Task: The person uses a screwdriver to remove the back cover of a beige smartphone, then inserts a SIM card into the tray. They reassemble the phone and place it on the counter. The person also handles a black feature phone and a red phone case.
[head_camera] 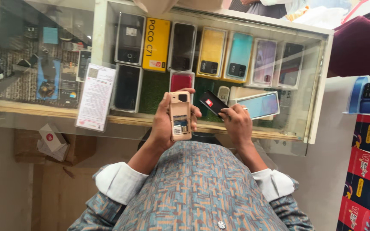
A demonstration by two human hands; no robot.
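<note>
My left hand (pixel 163 122) grips a small beige phone (pixel 180 115) upright with its back cover off, so the inner compartment shows. To its right, my right hand (pixel 235 124) pinches a flat black battery (pixel 213 103) with a small red and white mark, tilted toward the phone. A narrow gap separates the battery from the phone. Both hands hover over the near edge of a glass display counter (pixel 317 85). My patterned shirt with white cuffs fills the lower middle.
Under the glass lie several phone boxes: a yellow box (pixel 156 44), a teal one (pixel 239 55), dark ones and a red one (pixel 181 81). A printed white sheet (pixel 95 96) hangs on the counter's left. Red and blue cartons (pixel 369 171) stack at right. Another person stands beyond the counter.
</note>
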